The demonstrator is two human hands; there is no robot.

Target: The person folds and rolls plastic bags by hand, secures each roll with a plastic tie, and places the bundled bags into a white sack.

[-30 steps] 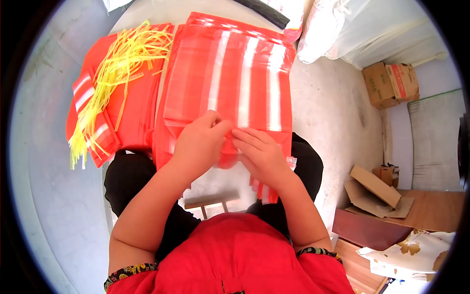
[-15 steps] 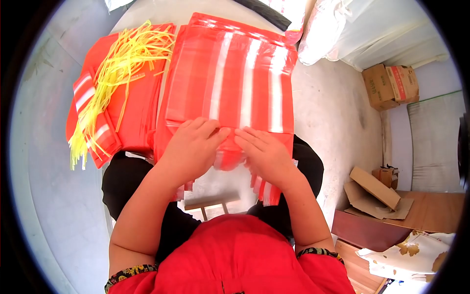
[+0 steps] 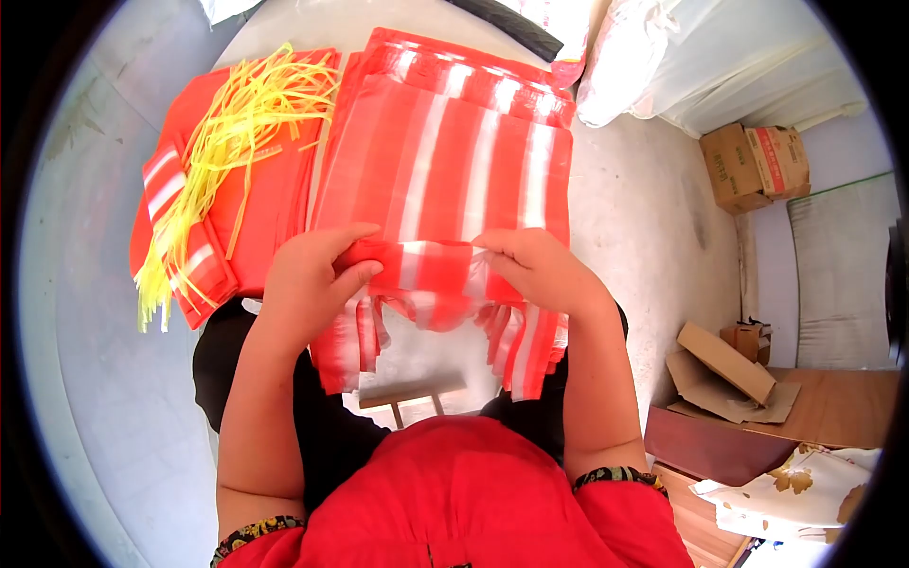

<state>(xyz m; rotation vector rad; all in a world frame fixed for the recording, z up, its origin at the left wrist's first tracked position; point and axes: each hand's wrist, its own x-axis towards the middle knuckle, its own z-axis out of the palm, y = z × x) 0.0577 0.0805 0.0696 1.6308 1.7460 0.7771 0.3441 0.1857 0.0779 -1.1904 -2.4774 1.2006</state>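
Note:
A stack of red-and-white striped plastic bags [image 3: 454,170] lies in front of me, its handle flaps hanging over the near edge. The top bag is shifted toward me, so the far ends of the bags beneath show. My left hand [image 3: 317,279] pinches the top bag's near folded part between thumb and fingers at its left side. At the right side of that fold, my right hand [image 3: 544,270] is closed on the plastic, its fingertips partly hidden. Yellow strips [image 3: 237,123] lie in a loose bunch on a second red stack [image 3: 279,194] to the left.
A folded striped bundle [image 3: 204,270] sits under the yellow strips. Cardboard boxes [image 3: 734,170] stand by the right wall. An opened carton [image 3: 729,379] rests on a brown wooden cabinet [image 3: 833,402]. A black roll [image 3: 511,26] lies at the table's far edge.
My hands have moved apart and now grip the fold instead of pressing near the middle. The top bag has slid toward me, with its far edge drawn back from the stack's far edge.

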